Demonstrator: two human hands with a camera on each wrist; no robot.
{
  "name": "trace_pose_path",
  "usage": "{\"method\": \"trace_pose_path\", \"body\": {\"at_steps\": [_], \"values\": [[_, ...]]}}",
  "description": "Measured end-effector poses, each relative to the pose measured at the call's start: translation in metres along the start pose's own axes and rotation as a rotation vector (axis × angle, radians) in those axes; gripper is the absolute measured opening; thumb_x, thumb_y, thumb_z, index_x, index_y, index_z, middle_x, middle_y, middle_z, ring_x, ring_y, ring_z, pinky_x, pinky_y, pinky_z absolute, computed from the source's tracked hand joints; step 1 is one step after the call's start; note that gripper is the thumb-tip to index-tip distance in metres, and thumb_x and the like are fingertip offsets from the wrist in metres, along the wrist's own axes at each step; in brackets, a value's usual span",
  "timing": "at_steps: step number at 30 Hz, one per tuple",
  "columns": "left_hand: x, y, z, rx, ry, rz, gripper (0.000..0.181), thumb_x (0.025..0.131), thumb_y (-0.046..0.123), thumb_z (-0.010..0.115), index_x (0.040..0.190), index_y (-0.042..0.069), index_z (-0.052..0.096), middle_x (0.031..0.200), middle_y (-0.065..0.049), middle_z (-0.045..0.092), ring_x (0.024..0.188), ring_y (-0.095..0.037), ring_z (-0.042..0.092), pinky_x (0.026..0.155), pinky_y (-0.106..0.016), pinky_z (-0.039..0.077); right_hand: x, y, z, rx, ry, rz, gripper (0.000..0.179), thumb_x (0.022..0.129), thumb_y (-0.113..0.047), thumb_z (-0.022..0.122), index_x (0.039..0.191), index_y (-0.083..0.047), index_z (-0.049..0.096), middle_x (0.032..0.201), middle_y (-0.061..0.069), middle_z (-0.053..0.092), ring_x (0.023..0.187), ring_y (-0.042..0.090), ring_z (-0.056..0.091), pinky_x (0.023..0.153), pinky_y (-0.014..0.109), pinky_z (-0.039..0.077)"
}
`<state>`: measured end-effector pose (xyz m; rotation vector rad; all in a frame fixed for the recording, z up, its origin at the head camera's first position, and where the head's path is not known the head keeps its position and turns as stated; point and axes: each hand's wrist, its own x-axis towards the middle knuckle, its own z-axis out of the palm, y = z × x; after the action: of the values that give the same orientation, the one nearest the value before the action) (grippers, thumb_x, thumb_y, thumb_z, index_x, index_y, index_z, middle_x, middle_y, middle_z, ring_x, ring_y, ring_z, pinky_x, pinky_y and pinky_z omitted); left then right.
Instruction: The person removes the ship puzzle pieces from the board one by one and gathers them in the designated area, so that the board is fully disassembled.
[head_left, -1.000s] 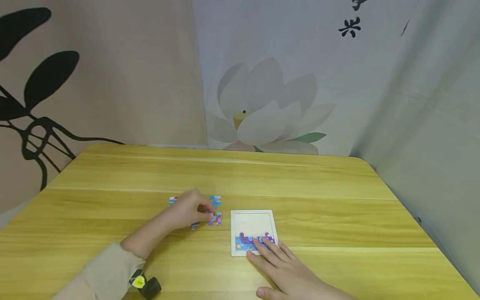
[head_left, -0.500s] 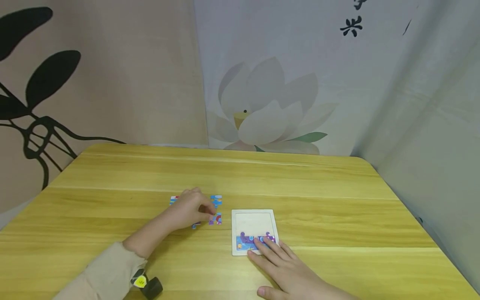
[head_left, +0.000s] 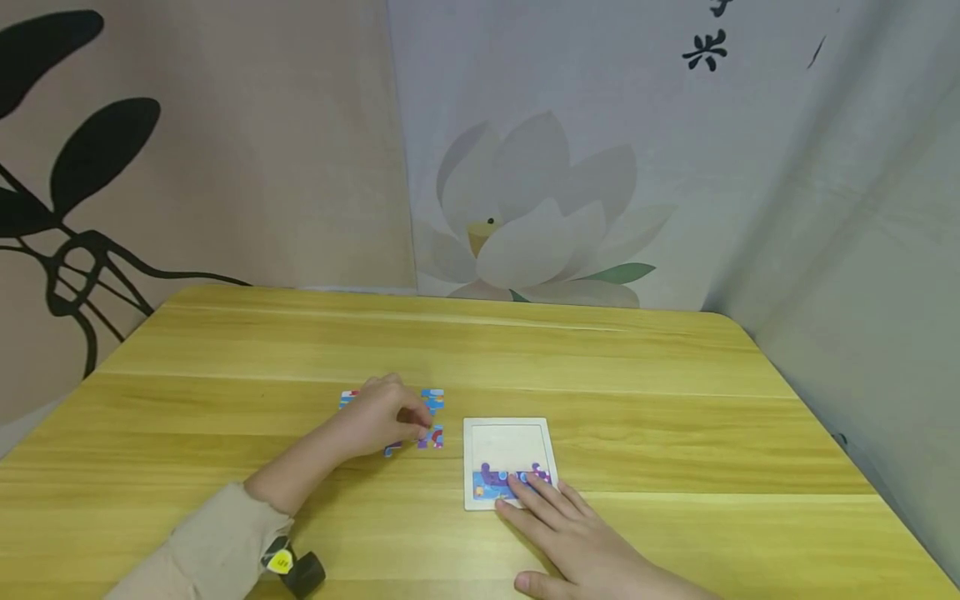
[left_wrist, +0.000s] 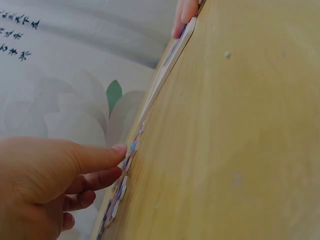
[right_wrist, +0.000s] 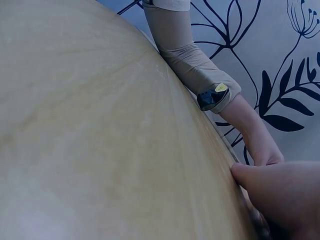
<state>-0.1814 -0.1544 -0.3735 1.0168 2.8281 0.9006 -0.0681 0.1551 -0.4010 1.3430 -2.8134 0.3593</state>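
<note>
My left hand (head_left: 381, 417) is over a group of loose jigsaw pieces left of the puzzle tray. Its thumb and index finger pinch at the edge of a purple, red and blue jigsaw piece (head_left: 436, 437). In the left wrist view the thumb (left_wrist: 107, 156) and curled fingers come right to the row of thin pieces. A white-rimmed puzzle tray (head_left: 468, 454) lies to the right, with blue and purple pieces (head_left: 489, 485) fitted along its near side. My right hand (head_left: 577, 537) rests with spread, straight fingers on the tray's lower right part, covering some of them.
Another blue jigsaw piece (head_left: 432, 400) lies beyond the pinched one, and a red, white and blue piece (head_left: 348, 398) shows behind the left hand. More pieces are partly hidden under that hand. The wooden table (head_left: 675, 400) reaches back to a printed curtain (head_left: 555, 208).
Hardly anything differs. The left hand stays at the same jigsaw piece and the right hand stays on the tray; the head view shifts very slightly.
</note>
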Motion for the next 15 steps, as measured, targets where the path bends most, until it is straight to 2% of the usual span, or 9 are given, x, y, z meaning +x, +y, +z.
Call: {"method": "trace_pose_path", "body": {"at_steps": [7,12,15], "values": [[0.001,0.004,-0.001,-0.036,0.052,0.014,0.004,0.08,0.015,0.078,0.083,0.015,0.077,0.071,0.017,0.066,0.076,-0.017,0.048,0.081,-0.047,0.034,0.001,0.0,0.0,0.043,-0.013,0.017,0.063,0.097,-0.051,0.045,0.15,-0.02,0.032,0.156,0.009,0.02,0.14,0.034,0.018,0.102,0.061,0.027],[0.003,0.012,0.002,-0.063,0.066,-0.011,0.008,0.079,0.016,0.079,0.087,0.014,0.077,0.073,0.017,0.064,0.075,-0.016,0.047,0.072,-0.038,0.035,0.0,0.001,0.0,0.017,0.016,-0.002,0.06,0.097,-0.049,0.048,0.149,-0.024,0.035,0.156,0.011,0.021,0.14,0.037,0.018,0.101,0.061,0.029],[0.004,0.016,0.006,-0.055,0.071,-0.001,0.01,0.078,0.016,0.079,0.087,0.015,0.077,0.072,0.018,0.061,0.076,-0.015,0.048,0.068,-0.033,0.039,0.0,0.001,0.001,0.01,0.018,-0.009,0.059,0.097,-0.048,0.048,0.149,-0.024,0.035,0.156,0.011,0.021,0.139,0.038,0.018,0.101,0.061,0.03]]}}
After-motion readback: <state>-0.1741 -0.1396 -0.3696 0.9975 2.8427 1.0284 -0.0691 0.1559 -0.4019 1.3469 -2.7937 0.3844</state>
